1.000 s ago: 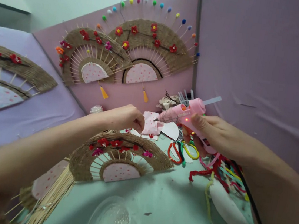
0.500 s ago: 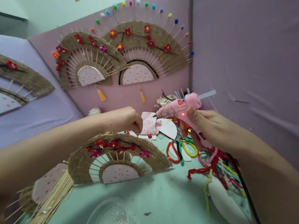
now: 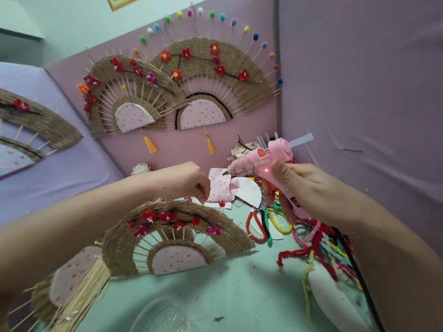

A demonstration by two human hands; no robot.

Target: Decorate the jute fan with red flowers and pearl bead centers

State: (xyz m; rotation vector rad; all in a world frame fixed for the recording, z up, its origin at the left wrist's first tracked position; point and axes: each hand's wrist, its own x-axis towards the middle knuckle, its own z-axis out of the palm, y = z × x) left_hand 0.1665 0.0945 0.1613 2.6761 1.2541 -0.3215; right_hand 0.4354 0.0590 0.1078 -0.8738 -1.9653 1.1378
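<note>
Our right hand (image 3: 297, 185) clasps a pink glue gun (image 3: 263, 164) over the far part of the worktop (image 3: 267, 306), its grip wrapped around the handle. The gun's long axis slants down from right to left, the nozzle pointing toward our left hand (image 3: 194, 178), which is apart from the tip and just to its left. The left fingers curl downward; whether that grip closes on anything, we cannot tell. Nearer to us sits a flowered woven fan (image 3: 178, 256), with scissors (image 3: 257, 228) to its right.
</note>
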